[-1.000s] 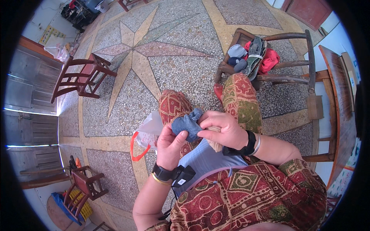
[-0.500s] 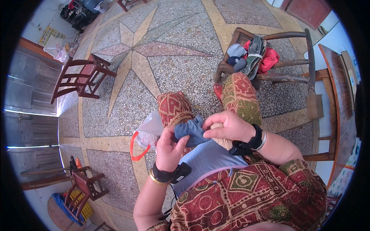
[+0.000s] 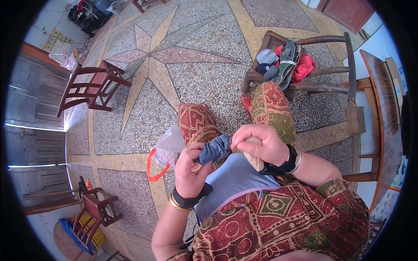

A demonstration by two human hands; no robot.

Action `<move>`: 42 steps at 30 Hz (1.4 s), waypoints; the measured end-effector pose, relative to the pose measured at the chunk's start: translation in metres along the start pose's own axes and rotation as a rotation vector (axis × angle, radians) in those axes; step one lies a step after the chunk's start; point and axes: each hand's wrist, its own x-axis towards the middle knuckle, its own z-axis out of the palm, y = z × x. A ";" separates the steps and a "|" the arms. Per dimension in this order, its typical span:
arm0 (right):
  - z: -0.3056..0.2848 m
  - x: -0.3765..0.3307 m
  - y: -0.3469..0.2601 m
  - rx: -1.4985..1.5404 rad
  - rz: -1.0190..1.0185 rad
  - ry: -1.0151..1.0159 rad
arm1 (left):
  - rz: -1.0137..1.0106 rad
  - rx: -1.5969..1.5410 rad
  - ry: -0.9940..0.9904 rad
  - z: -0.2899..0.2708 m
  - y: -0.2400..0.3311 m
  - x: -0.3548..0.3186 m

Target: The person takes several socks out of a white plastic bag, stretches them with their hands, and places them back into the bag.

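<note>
My left hand (image 3: 188,170) pinches a bunched dark blue cloth (image 3: 215,148) that looks like a rolled sock, its free end turned toward my right hand. My right hand (image 3: 266,142) is closed around a beige cloth bundle (image 3: 254,162), held in the palm against the wrist side. Its fingertips are just apart from the blue cloth. Below both hands, a light blue cloth (image 3: 237,176) lies over my lap. A white plastic bag (image 3: 167,145) with an orange-red handle stands on the floor by my left knee.
A wooden chair (image 3: 328,71) at the front right holds small rolled cloths (image 3: 267,57), a tied green bundle (image 3: 287,65) and red fabric (image 3: 304,68). Another chair (image 3: 93,89) stands at the left, a small one (image 3: 98,207) lower left. A wooden table (image 3: 383,126) is at the right.
My right hand has drawn away from the blue cloth, with its fingers lifted and curled. The blue cloth now looks more tightly bunched in my left hand.
</note>
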 end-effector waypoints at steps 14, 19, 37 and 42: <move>0.004 0.003 -0.006 -0.272 -0.026 -0.106 | 0.306 0.126 0.011 0.000 0.004 0.003; 0.005 0.001 -0.002 -0.292 0.033 -0.124 | 0.326 0.154 0.024 0.001 0.001 0.003; -0.010 -0.002 -0.005 -0.151 -0.021 -0.141 | 0.421 0.159 0.059 -0.013 -0.002 0.000; -0.017 0.005 -0.013 -0.253 -0.219 -0.082 | 0.509 0.204 -0.036 -0.018 0.009 0.002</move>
